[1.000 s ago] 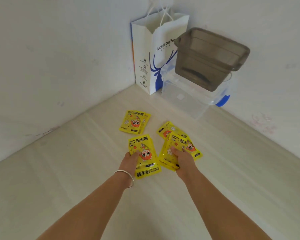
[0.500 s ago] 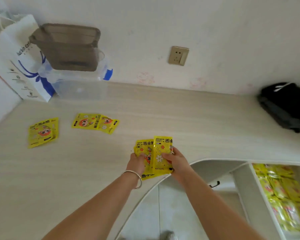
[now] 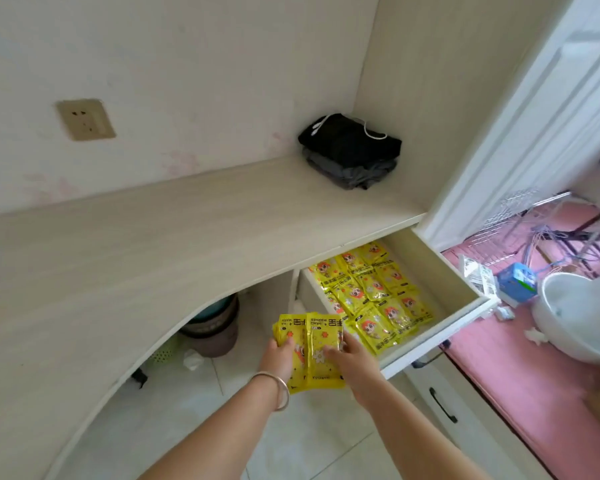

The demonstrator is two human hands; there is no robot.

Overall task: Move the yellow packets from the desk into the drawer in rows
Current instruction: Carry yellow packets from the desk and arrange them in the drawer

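Both hands are gripping a small fanned stack of yellow packets (image 3: 309, 351) between them, the left hand (image 3: 278, 355) pinching its left edge and the right hand (image 3: 350, 355) curling over its right side, just near-left of the open drawer (image 3: 440, 327). That drawer is already holding several rows of packets (image 3: 371, 296) across most of its visible floor, so the job is looking well advanced. This stack is waiting to go in, and no packets are showing on the visible stretch of desk (image 3: 187, 244).

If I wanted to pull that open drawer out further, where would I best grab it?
Probably the dark handle on the drawer front, hooking your fingers in from below. It is a bar standing off the white front panel, and only part of it shows under the edge.
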